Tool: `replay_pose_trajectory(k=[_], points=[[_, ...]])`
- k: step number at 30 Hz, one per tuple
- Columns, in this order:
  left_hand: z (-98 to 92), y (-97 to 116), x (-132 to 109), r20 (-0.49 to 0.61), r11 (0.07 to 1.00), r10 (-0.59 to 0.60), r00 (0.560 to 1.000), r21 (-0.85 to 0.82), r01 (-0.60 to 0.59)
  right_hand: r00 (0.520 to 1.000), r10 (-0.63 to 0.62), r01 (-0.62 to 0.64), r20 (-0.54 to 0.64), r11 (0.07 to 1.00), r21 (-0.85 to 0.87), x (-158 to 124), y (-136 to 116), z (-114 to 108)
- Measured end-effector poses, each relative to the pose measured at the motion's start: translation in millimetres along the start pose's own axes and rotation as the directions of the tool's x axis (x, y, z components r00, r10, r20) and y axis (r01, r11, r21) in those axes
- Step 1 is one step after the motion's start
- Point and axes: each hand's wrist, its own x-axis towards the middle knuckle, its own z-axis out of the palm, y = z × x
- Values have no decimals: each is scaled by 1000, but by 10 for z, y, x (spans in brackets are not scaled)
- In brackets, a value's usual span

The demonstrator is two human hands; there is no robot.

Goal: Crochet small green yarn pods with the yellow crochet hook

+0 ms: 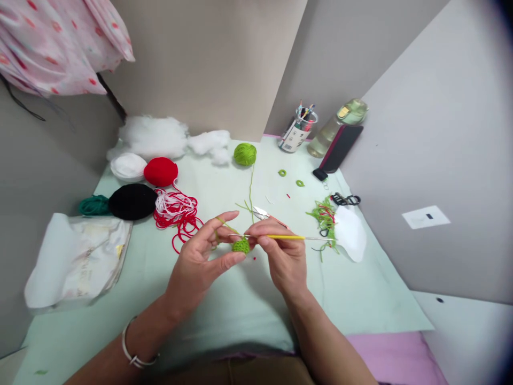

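A small green crochet piece (pixel 241 245) is pinched between the thumb and fingers of my left hand (pixel 204 251), with green yarn looped over its raised index finger. My right hand (pixel 284 256) grips a crochet hook (pixel 285 237) with a yellow handle, its thin metal tip pointing left at the top of the piece. A strand of yarn leads back to the green yarn ball (pixel 245 154). Just behind my hands lie scissors (pixel 261 213), partly hidden by my right hand.
Left on the table are a red yarn ball (pixel 161 171), a black yarn ball (pixel 133 201), tangled red and pink yarn (pixel 176 209) and white stuffing (pixel 154 136). To the right are yarn scraps (pixel 323 216), two green rings, a pen cup (pixel 296 133), a bottle (pixel 323 136) and a phone (pixel 342 148).
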Motion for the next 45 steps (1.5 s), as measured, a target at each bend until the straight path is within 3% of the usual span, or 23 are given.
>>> replay_pose_trajectory(k=[6,9,16,24,32,38,45], points=[[5,33,-12,-51,998,-21,998,64,24,996,22,-23,82,1000,5,39,-13,-49],[1,36,-6,-22,998,-7,1000,58,8,994,9,-6,106,1000,-20,57,-17,-78],[-26,3,19,37,983,84,996,162,-89,987,138,-151,77,966,211,53,37,-23],[-35,14,10,69,966,137,988,210,-149,971,181,-204,155,967,151,92,-35,-119],[-49,39,16,115,962,146,983,215,-168,970,35,-34,242,999,-9,84,-103,-218],[-74,39,25,120,914,213,970,327,-241,966,-17,57,259,988,-145,70,-173,-215],[-85,-33,12,126,851,257,958,440,-286,909,-141,270,392,916,-298,99,-196,-232]])
